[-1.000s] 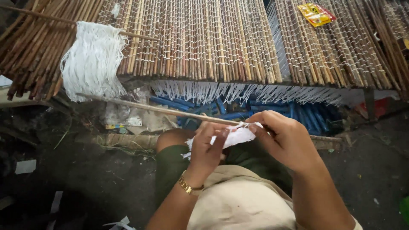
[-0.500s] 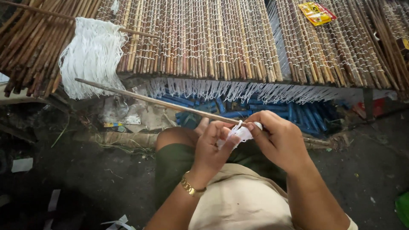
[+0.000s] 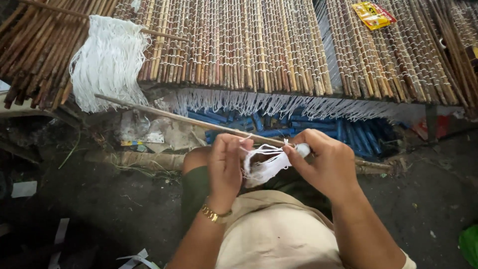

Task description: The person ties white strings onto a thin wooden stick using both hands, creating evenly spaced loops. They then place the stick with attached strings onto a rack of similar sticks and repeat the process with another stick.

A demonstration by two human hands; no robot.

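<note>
Head view — both the left hand (image 3: pixel 226 164) and right hand (image 3: pixel 326 162) now pinch white string (image 3: pixel 264 167), stretched wider apart than before.

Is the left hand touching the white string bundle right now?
Touching. The head view shows the left hand with fingertips pinched on the white string bundle, strands running straight from them across to the right hand, which grips the other end.

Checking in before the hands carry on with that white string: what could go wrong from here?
The loose white string strands stretched between the left hand and the right hand could tangle or knot, since several loops hang slack. The long thin bamboo stick lies close behind the hands, so trailing strands might snag on it.
</note>
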